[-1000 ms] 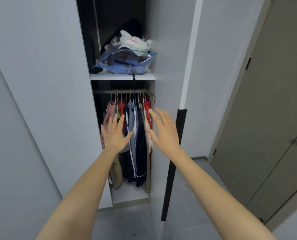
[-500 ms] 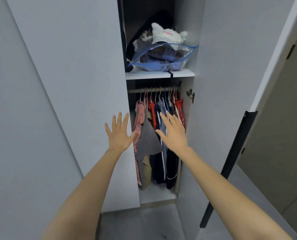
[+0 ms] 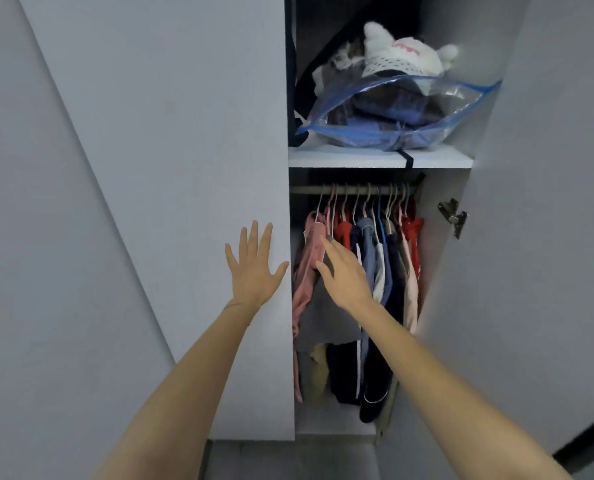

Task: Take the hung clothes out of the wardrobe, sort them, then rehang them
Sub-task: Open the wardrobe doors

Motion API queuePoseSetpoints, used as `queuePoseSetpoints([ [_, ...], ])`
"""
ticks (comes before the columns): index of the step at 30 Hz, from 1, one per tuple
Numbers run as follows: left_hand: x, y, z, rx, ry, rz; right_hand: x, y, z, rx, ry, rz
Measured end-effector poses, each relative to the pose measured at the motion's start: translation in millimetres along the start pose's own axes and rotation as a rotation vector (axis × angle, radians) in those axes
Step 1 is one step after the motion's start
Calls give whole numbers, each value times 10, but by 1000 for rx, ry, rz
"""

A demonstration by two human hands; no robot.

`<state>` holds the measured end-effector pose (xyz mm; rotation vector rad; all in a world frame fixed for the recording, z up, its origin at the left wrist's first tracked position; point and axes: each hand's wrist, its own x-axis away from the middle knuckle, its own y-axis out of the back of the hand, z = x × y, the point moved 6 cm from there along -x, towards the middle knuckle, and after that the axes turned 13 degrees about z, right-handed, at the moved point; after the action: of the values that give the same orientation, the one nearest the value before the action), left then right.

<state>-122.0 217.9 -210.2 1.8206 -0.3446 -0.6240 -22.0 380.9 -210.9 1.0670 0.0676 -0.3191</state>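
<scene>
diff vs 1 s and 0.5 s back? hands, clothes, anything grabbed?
The right hand moved left across the hung clothes, from the red end to the pink garment; its fingers are straight and no grip shows. The left hand moved left off the clothes and now spreads in front of the left door. Nothing taken or let go. Clothes stay on the rail; the plastic bag on the shelf is unchanged.

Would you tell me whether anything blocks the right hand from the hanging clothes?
Nothing visible does. The right hand is at the pink top, at the left end of the rail, with nothing across the opening. The left hand is spread in front of the left door.
</scene>
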Motion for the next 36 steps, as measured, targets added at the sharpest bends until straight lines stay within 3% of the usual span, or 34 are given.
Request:
queuePoseSetpoints([
  [5, -289, 85, 212, -56, 23, -89, -510, -169, 66, -166, 11, 115],
  [11, -333, 179, 504, -38, 75, -121, -933, -380, 260, -626, -38, 264],
  [14, -270, 192, 583, 10, 89, -107, -970, -418, 350, -761, -67, 247],
  [21, -59, 288, 567, 151, 116, -76, -812, -406, 406, -890, -115, 215],
  [36, 977, 758, 431, 426, 12, -64, 444, -482, 1064, -901, -73, 94],
])
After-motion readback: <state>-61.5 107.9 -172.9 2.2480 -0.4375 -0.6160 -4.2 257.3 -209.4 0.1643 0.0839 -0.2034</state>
